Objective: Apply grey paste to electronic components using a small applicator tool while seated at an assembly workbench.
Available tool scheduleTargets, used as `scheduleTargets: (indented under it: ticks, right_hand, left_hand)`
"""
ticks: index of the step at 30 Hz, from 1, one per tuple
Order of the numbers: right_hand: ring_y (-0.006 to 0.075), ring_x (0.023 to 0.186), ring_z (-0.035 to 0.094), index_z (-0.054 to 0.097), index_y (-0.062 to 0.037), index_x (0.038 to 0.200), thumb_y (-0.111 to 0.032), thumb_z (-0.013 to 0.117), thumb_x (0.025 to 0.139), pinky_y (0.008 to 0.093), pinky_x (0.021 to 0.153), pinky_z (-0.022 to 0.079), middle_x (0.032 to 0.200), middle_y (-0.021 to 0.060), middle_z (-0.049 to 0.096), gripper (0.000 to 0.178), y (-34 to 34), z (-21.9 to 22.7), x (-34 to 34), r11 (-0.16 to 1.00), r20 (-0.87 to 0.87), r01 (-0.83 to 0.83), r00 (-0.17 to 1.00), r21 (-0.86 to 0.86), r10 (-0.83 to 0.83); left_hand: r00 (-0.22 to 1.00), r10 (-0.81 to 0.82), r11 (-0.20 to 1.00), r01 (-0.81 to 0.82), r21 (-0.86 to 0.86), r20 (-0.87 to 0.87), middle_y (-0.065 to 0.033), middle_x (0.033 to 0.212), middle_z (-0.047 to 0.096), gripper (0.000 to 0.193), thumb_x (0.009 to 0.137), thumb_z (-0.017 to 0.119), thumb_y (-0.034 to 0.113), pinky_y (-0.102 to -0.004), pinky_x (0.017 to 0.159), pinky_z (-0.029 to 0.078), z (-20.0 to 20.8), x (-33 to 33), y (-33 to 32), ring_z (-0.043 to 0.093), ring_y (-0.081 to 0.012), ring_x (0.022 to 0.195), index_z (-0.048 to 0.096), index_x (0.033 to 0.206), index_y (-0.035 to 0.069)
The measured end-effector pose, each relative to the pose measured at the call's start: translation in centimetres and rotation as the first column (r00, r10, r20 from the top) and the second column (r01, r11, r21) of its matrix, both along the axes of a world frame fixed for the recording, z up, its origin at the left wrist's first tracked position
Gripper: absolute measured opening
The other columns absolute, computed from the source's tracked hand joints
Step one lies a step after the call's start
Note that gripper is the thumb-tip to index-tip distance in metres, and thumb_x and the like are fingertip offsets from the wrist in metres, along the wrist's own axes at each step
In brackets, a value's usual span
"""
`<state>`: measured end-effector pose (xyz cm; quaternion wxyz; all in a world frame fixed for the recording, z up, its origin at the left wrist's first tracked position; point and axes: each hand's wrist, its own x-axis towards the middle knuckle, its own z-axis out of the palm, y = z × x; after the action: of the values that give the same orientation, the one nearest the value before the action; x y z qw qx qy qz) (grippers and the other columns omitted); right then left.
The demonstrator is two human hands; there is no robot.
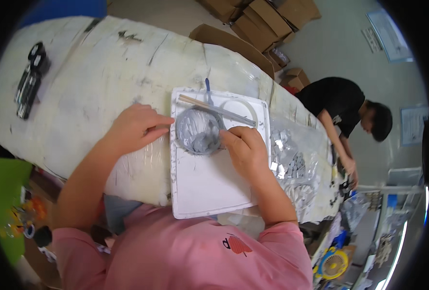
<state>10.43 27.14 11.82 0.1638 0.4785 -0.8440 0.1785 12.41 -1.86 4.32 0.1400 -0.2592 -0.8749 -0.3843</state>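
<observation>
A white rectangular tray (209, 188) with a raised, grey-smeared rim lies before me. On it sits a round shallow dish (179, 140) holding grey paste (202, 133). My left hand (138, 126) is just left of the tray, its index finger stretched to the rim and its thumb apart, with nothing seen between them. The fingers of my right hand (246, 147) are pinched together at the dish's right edge; whatever they may hold is too small to tell. A slim stick with a pale wooden end (195, 102) lies slantwise behind the dish, beside a blue-handled tool (207, 86).
Right of the tray, clear plastic bags (292, 162) hold small grey pieces. Black cylindrical items (28, 84) lie at the table's far left. Another person (340, 106) in black leans over the right end. Cardboard boxes (260, 24) stand behind the wrapped table (127, 58).
</observation>
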Motion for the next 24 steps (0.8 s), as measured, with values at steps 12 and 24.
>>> scheduleTargets:
  ticks: [12, 24]
  right_hand:
    - [0.0318, 0.081, 0.06, 0.065, -0.0017, 0.091, -0.003, 0.067, 0.079, 0.0379, 0.07, 0.05, 0.089, 0.0116, 0.063, 0.012, -3.0, 4.6, -2.7, 0.98, 0.167, 0.084, 0.979, 0.183, -0.115]
    - [0.0322, 0.076, 0.059, 0.064, -0.0005, 0.088, -0.004, 0.063, 0.085, 0.0383, 0.066, 0.048, 0.085, 0.0117, 0.061, 0.005, -6.4, 5.8, -4.4, 0.868, 0.086, -0.071, 0.996, 0.491, 0.032]
  left_hand:
    - [0.999, 0.008, 1.0, -0.007, -0.015, 0.049, -0.004, 0.076, 0.064, 0.015, 0.087, 0.065, 0.023, -0.0379, 0.076, 0.045, -0.4, 0.3, 0.1, 0.059, -0.0252, 0.079, 0.071, 0.099, 0.016]
    - [1.0, -0.016, 0.999, 0.015, -0.029, -0.021, -0.0051, 0.082, 0.067, 0.019, 0.087, 0.063, 0.028, -0.0398, 0.077, 0.047, -0.8, 0.3, 0.1, 0.062, -0.0258, 0.085, 0.069, 0.101, 0.017]
